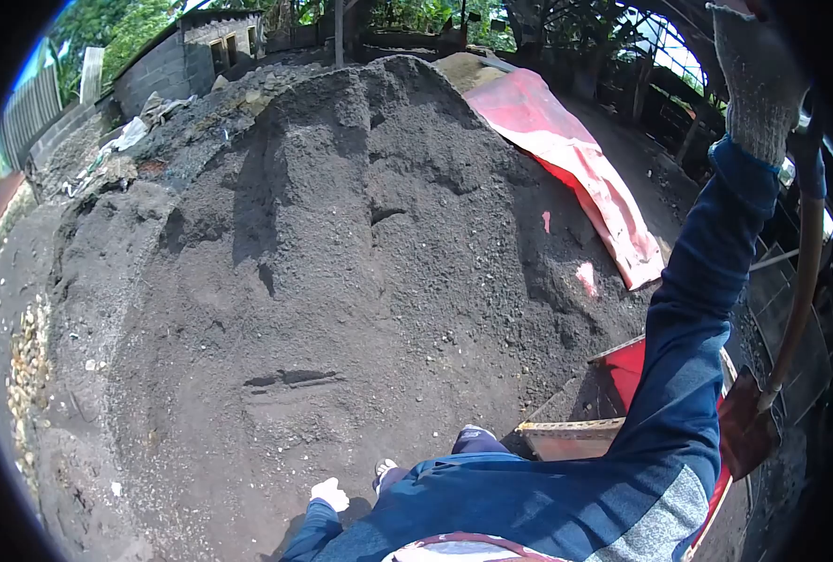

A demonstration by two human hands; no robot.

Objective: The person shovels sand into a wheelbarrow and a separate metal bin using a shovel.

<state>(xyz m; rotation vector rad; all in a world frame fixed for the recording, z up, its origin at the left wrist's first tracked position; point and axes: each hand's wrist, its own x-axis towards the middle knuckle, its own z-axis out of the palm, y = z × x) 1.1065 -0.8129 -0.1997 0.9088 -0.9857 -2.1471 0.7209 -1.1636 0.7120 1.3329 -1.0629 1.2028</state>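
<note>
My right hand (763, 80), in a pale knitted glove, is raised at the upper right edge, closed at the top of a shovel (796, 309); its fingers are partly lost in the dark border. From there the wooden handle hangs down to a reddish-brown blade (749, 426), beside a red-sided box (571, 427). Low in the middle, my left hand (330, 494), in a white glove, hangs beside my body with its fingers curled and nothing visible in them. In front of me rises a big heap of dark grey sand (388, 215).
A red and whitish sheet (566, 155) drapes over the heap's right side. Pale stones (28, 365) lie along the left. Behind stand a grey block shed (168, 70) and a thin post (339, 33). My foot (385, 466) is on the sandy ground.
</note>
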